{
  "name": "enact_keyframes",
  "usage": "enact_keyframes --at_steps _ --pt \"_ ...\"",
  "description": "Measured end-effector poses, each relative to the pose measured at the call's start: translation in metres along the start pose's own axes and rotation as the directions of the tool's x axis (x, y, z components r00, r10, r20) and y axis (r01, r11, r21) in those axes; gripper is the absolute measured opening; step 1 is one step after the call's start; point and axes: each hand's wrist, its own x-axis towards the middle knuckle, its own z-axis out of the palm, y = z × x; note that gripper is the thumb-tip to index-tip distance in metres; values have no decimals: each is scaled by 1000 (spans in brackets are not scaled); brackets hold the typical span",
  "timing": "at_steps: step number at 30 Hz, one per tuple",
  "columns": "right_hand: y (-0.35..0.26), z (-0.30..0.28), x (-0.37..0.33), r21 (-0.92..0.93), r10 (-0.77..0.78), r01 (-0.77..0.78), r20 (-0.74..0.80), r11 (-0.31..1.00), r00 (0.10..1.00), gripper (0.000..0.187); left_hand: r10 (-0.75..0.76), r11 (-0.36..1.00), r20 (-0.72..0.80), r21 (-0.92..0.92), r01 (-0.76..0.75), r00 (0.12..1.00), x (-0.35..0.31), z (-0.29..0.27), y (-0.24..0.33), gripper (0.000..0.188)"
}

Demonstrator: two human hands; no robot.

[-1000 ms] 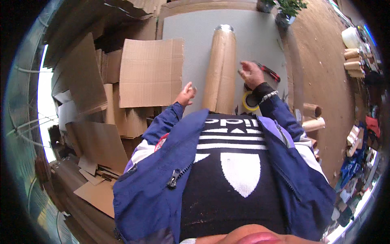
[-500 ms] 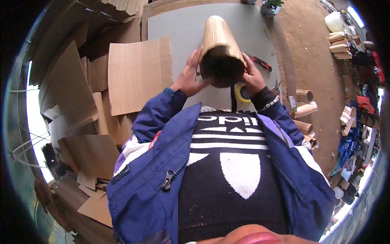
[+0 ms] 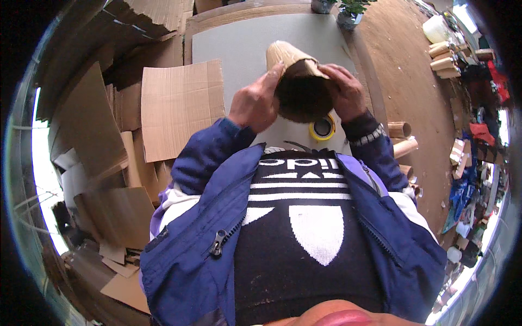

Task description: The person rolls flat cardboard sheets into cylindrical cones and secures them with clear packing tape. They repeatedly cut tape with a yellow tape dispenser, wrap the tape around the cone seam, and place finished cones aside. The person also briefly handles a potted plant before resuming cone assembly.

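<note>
A tan cardboard tube (image 3: 285, 56) is held above the grey board (image 3: 234, 35), its wide dark opening turned towards me. My left hand (image 3: 254, 103) closes on its left side, with a finger stretched along the wall. On the upper right rim, my right hand (image 3: 348, 93) pinches the edge between thumb and fingers, where the cardboard looks bent. A yellow roll of tape (image 3: 314, 133) lies on the board just below the tube, close to my right wrist. The far end of the tube is hidden from me.
A flat corrugated cardboard sheet (image 3: 182, 108) lies to the left, beside more leaning sheets (image 3: 81, 119). Potted plants (image 3: 349, 19) stand at the board's far right corner. Several cardboard tubes (image 3: 399, 129) lie right of the board, and others are stacked farther off (image 3: 445, 61).
The tube has tipped and come nearer, so it looks shorter. My right hand has shifted up onto its rim. The red utility knife seen before is now hidden behind my right hand.
</note>
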Motion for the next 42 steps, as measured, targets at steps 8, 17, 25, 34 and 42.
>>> enact_keyframes --at_steps 8,17,25,34,42 --pt "-28 -43 -21 51 -124 116 193 992 973 30 105 993 172 36 -112 979 -6 2 59 52" --pt "89 -39 -63 706 126 -547 556 450 822 40 0 997 158 77 -12 987 9 8 78 43" --pt "235 50 -200 -553 818 -604 375 575 436 73 -100 981 110 180 79 989 51 -9 59 30" --pt "252 95 -173 -613 782 -486 466 623 414 58 -20 934 177 354 -45 984 96 8 59 26" --pt "268 68 -155 167 703 -785 363 597 612 57 116 912 327 339 -231 938 47 4 82 33"
